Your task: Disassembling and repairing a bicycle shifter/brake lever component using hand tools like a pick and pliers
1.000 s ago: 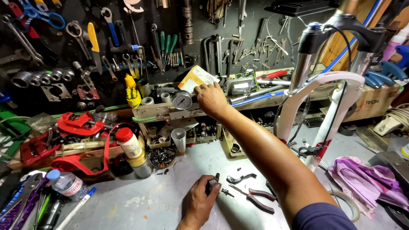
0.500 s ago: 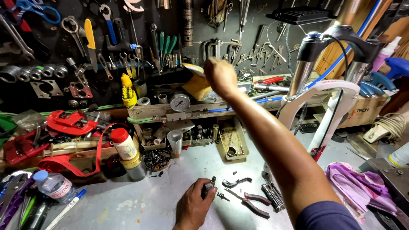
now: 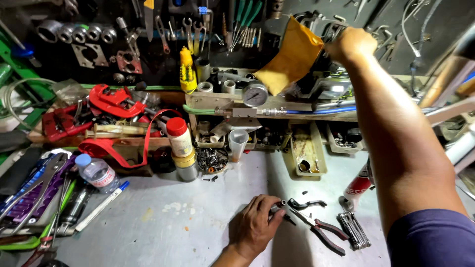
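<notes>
My right hand is raised to the tool wall at the upper right, its fingers closed on a yellow-brown paper packet that hangs tilted above the wooden shelf. My left hand rests low on the grey bench, with its fingers around a small black cylindrical part. Just right of it lie a black lever, red-handled pliers and a folding hex-key set.
A red-capped bottle, a clear cup and a bowl of small parts stand under the shelf. A pressure gauge, red tools, a water bottle and a white bicycle frame crowd the surroundings.
My right hand has lifted the yellow-brown packet off the shelf and higher up the wall. My left hand stays on the small black part. The view has closed in on the bench.
</notes>
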